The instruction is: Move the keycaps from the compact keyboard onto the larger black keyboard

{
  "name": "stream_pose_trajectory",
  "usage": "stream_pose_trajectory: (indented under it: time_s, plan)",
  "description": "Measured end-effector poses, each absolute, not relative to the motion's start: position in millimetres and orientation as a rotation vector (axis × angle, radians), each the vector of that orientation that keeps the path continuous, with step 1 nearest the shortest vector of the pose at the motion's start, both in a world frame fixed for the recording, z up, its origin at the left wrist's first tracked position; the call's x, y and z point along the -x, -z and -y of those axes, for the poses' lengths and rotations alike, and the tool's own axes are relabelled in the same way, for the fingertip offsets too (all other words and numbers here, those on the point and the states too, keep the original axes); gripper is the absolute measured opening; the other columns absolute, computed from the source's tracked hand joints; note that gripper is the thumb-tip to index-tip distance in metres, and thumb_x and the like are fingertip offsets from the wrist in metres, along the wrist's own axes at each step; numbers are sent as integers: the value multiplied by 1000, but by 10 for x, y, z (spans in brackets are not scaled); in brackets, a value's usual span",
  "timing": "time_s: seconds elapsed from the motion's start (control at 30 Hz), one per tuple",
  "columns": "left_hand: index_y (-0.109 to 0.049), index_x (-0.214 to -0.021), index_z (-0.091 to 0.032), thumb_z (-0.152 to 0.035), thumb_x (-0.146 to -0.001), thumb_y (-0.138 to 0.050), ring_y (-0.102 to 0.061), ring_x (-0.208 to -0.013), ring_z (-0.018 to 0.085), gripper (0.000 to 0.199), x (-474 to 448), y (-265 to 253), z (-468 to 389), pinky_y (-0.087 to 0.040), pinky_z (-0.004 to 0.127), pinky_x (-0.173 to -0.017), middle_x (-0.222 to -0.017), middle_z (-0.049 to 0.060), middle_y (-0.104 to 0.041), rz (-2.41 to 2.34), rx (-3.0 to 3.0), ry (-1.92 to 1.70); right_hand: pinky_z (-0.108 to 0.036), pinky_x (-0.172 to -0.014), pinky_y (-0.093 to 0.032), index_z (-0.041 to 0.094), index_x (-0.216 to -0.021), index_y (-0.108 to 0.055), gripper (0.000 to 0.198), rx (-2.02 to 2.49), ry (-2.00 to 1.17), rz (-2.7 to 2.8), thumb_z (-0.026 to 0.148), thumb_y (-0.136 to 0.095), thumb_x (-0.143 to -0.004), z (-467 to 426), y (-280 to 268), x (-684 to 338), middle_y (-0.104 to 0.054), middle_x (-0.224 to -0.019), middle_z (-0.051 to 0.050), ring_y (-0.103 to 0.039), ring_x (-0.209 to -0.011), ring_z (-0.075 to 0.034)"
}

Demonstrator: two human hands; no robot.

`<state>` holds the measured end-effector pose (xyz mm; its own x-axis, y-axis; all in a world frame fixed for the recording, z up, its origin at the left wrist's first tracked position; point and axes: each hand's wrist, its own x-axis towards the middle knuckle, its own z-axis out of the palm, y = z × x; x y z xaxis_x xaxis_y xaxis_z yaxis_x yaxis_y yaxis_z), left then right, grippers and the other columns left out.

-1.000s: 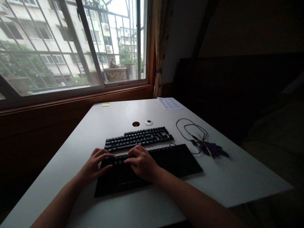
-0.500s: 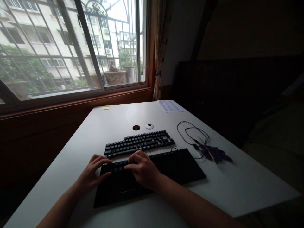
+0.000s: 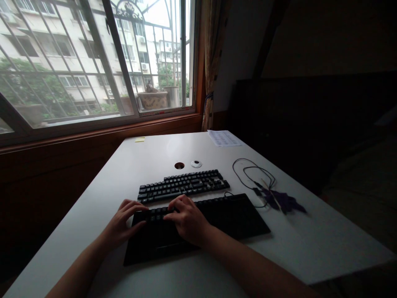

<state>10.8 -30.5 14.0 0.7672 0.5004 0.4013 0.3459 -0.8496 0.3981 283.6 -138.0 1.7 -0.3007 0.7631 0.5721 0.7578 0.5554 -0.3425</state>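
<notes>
A black keyboard base lies in front of me, with a few rows of keycaps at its upper left and a bare dark surface over much of the rest. My left hand lies over the base's left edge, thumb and fingers apart, fingertips at the leftmost keycaps. At the right end of those keycaps, my right hand is closed in a pinch, thumb and index finger about a dark keycap that is mostly hidden. Just behind the base, loose black keycaps are laid out in keyboard order.
A coiled black cable and a purple cloth with a thin stick lie to the right. Printed paper, a yellow note, a round hole and its white cover are farther back on the white table.
The view has shifted slightly. The near edge of the keyboard base appears a little higher. Both hands keep nearly the same place and pose.
</notes>
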Motion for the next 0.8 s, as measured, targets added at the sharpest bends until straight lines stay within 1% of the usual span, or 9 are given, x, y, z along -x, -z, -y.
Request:
stream_pose_trajectory:
  time_s: [0.27,0.47,0.63,0.8]
  plan:
    - [-65,-119,-27,-34,-90,-68,-55,-108,25,30,-99,-133,307,-50,37,-91,-113,7,-67,-666,-2682,-722,-44,-94,-44,28,-106,-75,35,1224,14,2086,5,-61,-84,1378,-24,-2838,-64,-114,-6,-47,-108,-25]
    - [-66,-118,-26,-35,-91,-67,-56,-106,24,28,-112,-139,310,-51,36,-90,-111,7,-67,-666,-2669,-744,-44,-97,-43,28,-106,-75,35,1224,17,2104,5,-63,-83,1379,-33,-2835,-63,-116,-5,-47,-109,-25]
    - [-68,-117,-26,-39,-91,-66,-57,-106,25,29,-120,-149,325,-52,38,-89,-112,8,-67,-695,-2653,-752,-43,-96,-43,28,-107,-75,36,1235,3,2114,5,-63,-82,1390,-55,-2833,-63,-115,-5,-46,-109,-24]
    - [-67,-119,-27,-37,-91,-66,-56,-108,26,29,-137,-209,386,-52,39,-91,-113,8,-67,-717,-2658,-725,-44,-97,-43,28,-107,-74,36,1226,-11,2119,5,-62,-83,1389,-50,-2835,-63,-117,-5,-47,-110,-25]
